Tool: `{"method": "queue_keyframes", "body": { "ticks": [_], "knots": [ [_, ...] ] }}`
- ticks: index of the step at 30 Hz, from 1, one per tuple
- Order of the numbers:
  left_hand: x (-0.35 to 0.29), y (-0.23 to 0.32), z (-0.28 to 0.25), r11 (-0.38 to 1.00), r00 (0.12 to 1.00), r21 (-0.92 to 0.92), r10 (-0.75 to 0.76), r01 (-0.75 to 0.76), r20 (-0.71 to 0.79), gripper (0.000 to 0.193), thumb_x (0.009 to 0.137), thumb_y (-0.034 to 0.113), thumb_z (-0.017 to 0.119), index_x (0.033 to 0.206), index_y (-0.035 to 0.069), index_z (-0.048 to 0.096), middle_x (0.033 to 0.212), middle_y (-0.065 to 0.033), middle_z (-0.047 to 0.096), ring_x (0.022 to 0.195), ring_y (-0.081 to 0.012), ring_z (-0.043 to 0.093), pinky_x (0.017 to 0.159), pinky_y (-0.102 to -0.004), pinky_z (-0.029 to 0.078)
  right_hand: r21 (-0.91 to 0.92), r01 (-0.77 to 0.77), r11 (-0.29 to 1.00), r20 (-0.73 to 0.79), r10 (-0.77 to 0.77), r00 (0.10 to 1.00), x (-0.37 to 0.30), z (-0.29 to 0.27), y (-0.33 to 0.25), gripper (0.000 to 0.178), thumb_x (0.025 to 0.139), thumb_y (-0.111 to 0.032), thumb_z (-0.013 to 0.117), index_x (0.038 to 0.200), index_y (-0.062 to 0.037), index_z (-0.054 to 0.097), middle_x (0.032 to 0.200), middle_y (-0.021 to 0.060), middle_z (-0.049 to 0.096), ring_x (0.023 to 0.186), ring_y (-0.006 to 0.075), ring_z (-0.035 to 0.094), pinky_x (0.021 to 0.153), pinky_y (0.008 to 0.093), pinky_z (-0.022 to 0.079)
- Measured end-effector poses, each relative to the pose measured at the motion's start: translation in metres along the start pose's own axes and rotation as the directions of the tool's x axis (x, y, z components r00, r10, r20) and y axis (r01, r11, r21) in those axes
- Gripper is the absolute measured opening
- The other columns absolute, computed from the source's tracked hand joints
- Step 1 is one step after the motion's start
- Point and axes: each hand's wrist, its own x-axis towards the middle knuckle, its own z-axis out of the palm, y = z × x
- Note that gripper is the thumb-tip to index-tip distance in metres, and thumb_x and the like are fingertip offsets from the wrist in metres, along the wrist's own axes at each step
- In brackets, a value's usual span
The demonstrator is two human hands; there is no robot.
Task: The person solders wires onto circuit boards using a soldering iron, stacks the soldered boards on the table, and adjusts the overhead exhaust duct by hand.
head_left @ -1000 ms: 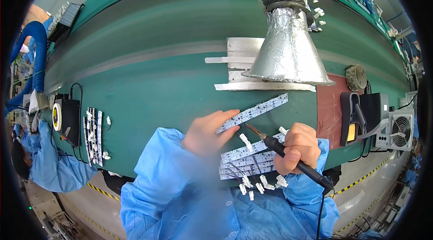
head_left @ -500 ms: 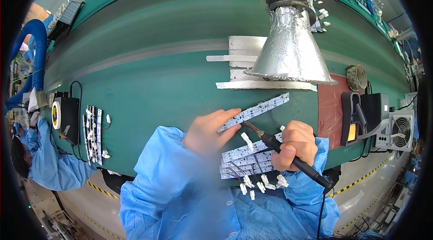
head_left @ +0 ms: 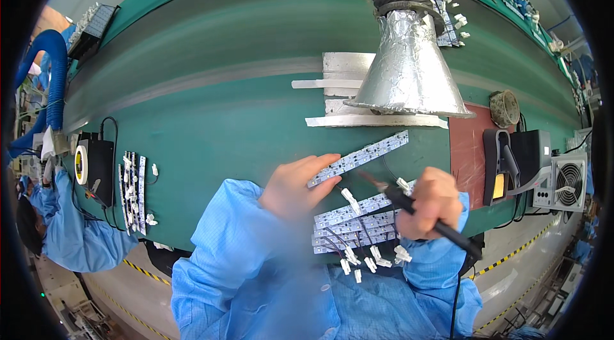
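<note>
My left hand (head_left: 295, 185) pinches the near left end of an LED circuit strip (head_left: 366, 156), which slants up to the right over the green mat. A dark wire with a white connector (head_left: 350, 201) hangs by that end. In my right hand (head_left: 436, 204) is a black-handled soldering iron (head_left: 398, 198), blurred by motion. Its tip points up and left, apart from the strip. Below both hands lie several more LED strips (head_left: 332, 217), with wires and white connectors (head_left: 377, 257) toward my body.
A foil-covered fume hood (head_left: 412, 74) hangs over pale metal bars (head_left: 339, 110). On the right stand an iron holder with yellow sponge (head_left: 499, 186), a round tin (head_left: 505, 108) and a fan unit (head_left: 568, 183). More strips (head_left: 133, 193) lie left, near a black box (head_left: 96, 170) and a co-worker (head_left: 83, 225).
My right hand has drawn the soldering iron to the right, so its tip has left the strip. My left hand and the strip have stayed almost still.
</note>
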Motion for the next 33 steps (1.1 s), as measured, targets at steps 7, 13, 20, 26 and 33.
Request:
{"method": "queue_keyframes", "body": {
  "ticks": [7,13,20,26,33],
  "knots": [
    [0.000,0.001,-0.001,0.999,0.999,0.005,-0.036,0.036,0.002,0.036,0.082,0.007,0.079,0.116,0.000,0.069,0.099,-0.0185,0.073,0.086,-0.0288,0.072,0.075,-0.0340,0.056,-0.122,-0.189,0.974,-0.178,0.166,0.970,-0.005,-0.027,0.015,0.023,0.098,-0.010,0.048,0.077,-0.0051,0.039,0.055,0.0052,0.039,0.044,0.0133,0.033,0.042,0.0318,0.025],
    [0.001,0.003,0.000,0.998,0.998,0.009,-0.063,0.063,0.000,0.035,0.081,0.006,0.079,0.115,-0.001,0.069,0.099,-0.0188,0.073,0.085,-0.0287,0.072,0.076,-0.0338,0.056,-0.080,-0.183,0.980,-0.087,0.176,0.981,-0.005,-0.022,0.017,0.024,0.096,-0.009,0.053,0.079,-0.0047,0.037,0.053,0.0052,0.038,0.041,0.0162,0.033,0.040,0.0333,0.025],
    [0.000,0.002,0.001,0.997,0.997,0.001,-0.071,0.071,-0.011,0.035,0.081,0.006,0.079,0.114,-0.001,0.070,0.098,-0.0191,0.073,0.084,-0.0285,0.073,0.076,-0.0337,0.056,-0.118,-0.171,0.978,-0.036,0.168,0.985,-0.006,-0.023,0.019,0.022,0.098,-0.008,0.048,0.078,-0.0046,0.039,0.056,0.0032,0.041,0.044,0.0104,0.033,0.041,0.0289,0.027],
    [0.000,0.001,0.001,0.998,0.998,0.002,-0.062,0.062,-0.011,0.035,0.081,0.006,0.079,0.114,-0.002,0.070,0.098,-0.0195,0.073,0.085,-0.0287,0.073,0.076,-0.0336,0.056,-0.112,-0.165,0.980,-0.043,0.161,0.986,-0.007,-0.021,0.019,0.023,0.098,-0.008,0.049,0.078,-0.0044,0.039,0.055,0.0033,0.040,0.044,0.0108,0.034,0.040,0.0291,0.028],
    [0.000,0.002,0.001,0.998,0.998,0.012,-0.063,0.063,-0.002,0.035,0.081,0.006,0.079,0.114,-0.002,0.070,0.099,-0.0193,0.073,0.085,-0.0281,0.073,0.076,-0.0336,0.056,-0.126,-0.164,0.978,-0.046,0.159,0.986,-0.007,-0.018,0.019,0.023,0.098,-0.008,0.049,0.078,-0.0044,0.039,0.055,0.0030,0.039,0.043,0.0112,0.034,0.040,0.0294,0.027]
  ]
}}
